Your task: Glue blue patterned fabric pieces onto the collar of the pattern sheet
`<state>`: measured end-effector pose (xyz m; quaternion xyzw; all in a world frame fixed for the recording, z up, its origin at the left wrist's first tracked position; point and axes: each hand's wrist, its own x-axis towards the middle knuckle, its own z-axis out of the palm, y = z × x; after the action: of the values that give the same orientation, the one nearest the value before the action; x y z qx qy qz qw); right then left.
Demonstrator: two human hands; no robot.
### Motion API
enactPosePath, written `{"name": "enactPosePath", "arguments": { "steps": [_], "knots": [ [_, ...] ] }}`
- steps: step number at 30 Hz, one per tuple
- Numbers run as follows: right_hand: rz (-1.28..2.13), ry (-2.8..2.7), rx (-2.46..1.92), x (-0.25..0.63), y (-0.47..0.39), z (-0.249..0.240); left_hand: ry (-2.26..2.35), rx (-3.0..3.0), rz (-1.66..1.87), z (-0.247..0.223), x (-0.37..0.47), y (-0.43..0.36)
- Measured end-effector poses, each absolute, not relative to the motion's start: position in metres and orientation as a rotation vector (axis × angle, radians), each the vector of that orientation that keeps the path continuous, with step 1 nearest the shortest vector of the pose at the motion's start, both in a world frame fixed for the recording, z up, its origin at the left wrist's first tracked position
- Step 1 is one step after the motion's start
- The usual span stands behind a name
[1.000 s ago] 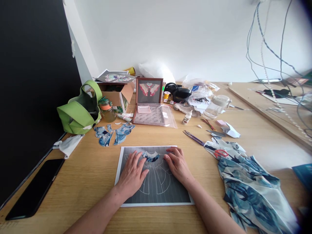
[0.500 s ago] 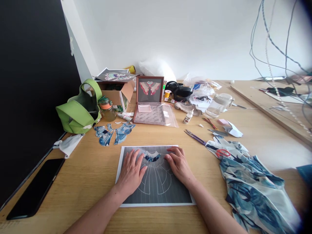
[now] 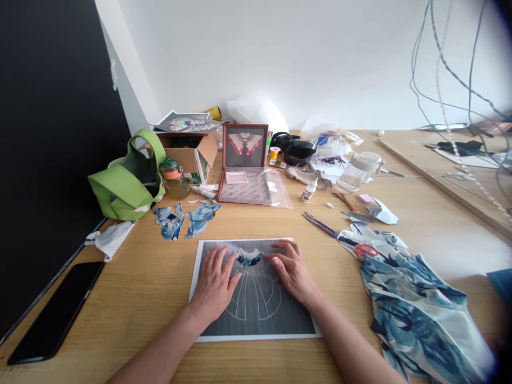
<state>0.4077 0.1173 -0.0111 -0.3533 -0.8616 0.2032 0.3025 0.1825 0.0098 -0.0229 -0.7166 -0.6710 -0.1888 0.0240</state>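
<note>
A dark printed sheet with white outlines of a scalloped garment lies flat on the wooden table. On the outline's neck part sits a blue-and-white fabric collar piece. My left hand rests palm down on the sheet's left side, fingers spread, with fingertips near the collar's left end. On the right, my right hand also lies on the sheet, fingers apart, its index fingertip close to the collar's right end. Neither hand holds anything. Cut blue fabric pieces lie beyond the sheet.
Purple-handled snips, a glue bottle and red-handled scissors are to the right, by crumpled blue-and-white cloth. A phone and a green bag stand left. A framed collar picture is behind.
My right hand's fingers have shifted slightly left, closer to the collar piece's right end. My left hand stays almost still, and the view has turned very slightly.
</note>
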Motion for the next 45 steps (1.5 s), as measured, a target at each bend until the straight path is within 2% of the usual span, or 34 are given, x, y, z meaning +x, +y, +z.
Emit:
{"name": "enactPosePath", "arguments": {
  "steps": [45],
  "knots": [
    [0.549,-2.288,-0.924,0.409,0.123,-0.021,-2.144,-2.251,-0.544,-0.016,0.186,0.007]
  ]
}}
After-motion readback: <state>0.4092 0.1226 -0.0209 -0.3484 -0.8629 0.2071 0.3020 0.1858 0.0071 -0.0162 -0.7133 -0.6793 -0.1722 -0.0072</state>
